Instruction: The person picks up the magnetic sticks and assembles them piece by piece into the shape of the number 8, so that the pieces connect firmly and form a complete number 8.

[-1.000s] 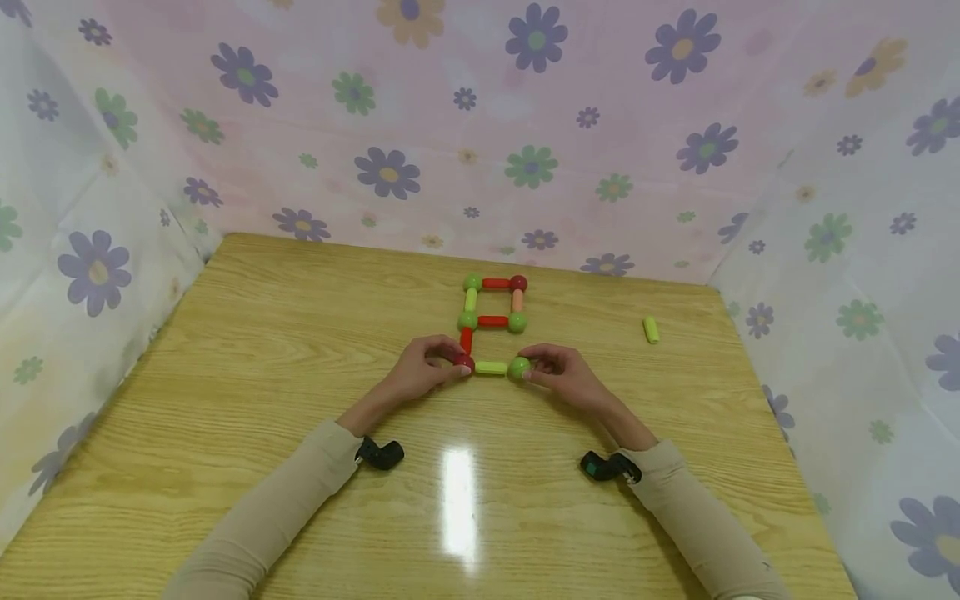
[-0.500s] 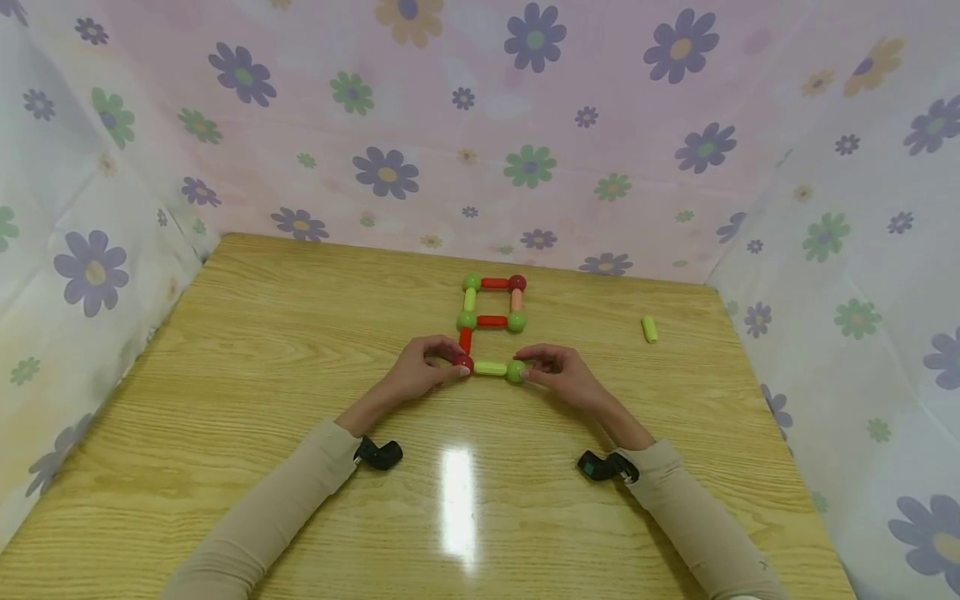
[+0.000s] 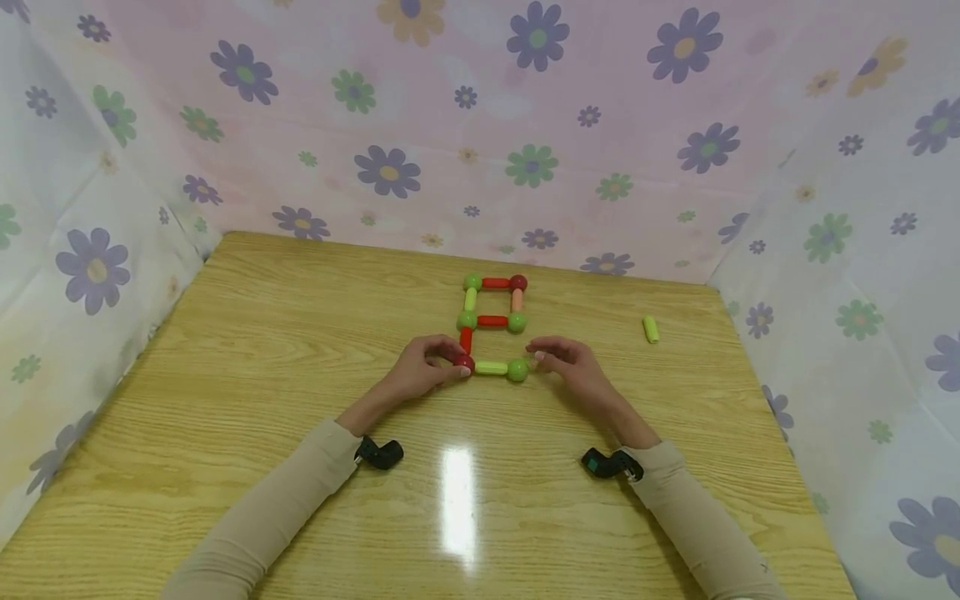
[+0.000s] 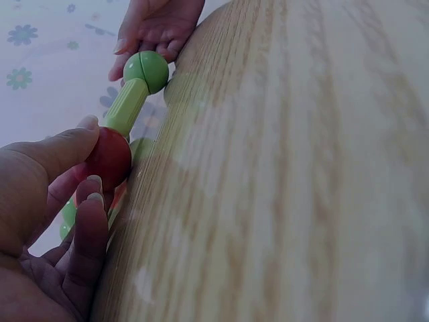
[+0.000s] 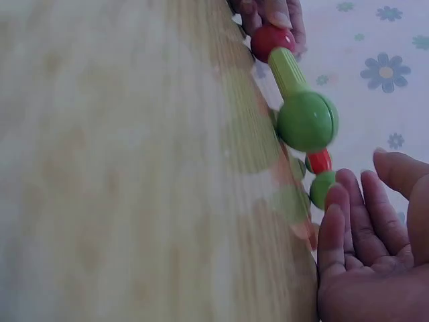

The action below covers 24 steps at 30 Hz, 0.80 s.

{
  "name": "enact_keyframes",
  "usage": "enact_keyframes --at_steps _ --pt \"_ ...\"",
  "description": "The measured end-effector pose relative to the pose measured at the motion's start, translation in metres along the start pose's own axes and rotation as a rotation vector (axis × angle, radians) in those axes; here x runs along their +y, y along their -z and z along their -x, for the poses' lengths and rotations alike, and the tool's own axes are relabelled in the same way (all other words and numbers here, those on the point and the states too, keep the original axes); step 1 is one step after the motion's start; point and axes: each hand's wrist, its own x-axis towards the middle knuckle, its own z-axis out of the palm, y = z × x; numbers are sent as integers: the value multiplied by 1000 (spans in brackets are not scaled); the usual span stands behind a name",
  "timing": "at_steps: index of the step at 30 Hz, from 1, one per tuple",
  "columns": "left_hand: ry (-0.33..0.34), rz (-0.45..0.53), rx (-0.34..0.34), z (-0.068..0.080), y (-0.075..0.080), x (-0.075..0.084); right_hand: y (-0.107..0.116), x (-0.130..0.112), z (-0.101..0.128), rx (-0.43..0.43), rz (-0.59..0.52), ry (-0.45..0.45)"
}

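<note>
Red and green pieces lie flat on the wooden table (image 3: 262, 350) as a figure of balls and rods, and your left hand (image 3: 423, 371) pinches the red ball (image 3: 464, 362) at its near-left corner between thumb and fingertips, as it did a second ago. What has changed is on the other end: your right hand (image 3: 566, 367) was pinching the green ball (image 3: 517, 369) half a second ago, and now its fingers (image 5: 348, 221) are relaxed and spread, just beside that ball and no longer touching it. The light-green rod (image 3: 491, 367) runs straight from your left grip to the freed ball, so the bottom bar looks seated and holds without your right hand. Beyond your left grip, the red rod (image 3: 467, 340) leads away to the finished square (image 3: 492, 302). Farther out past your right hand, well apart from everything, lies a spare light-green rod (image 3: 651, 329).
</note>
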Motion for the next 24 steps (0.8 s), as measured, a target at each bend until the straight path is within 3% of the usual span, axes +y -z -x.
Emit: enact_keyframes --at_steps 5,11,19,24 --pt "-15 -4 0 0 1 -2 16 0 -2 99 -133 -9" --pt "-29 4 -3 -1 0 -3 48 -3 -3 259 -216 90" --pt "-26 3 -1 0 1 -3 97 -1 -4 693 -508 126" --pt "-21 -3 0 0 1 -2 123 3 2 864 -574 82"
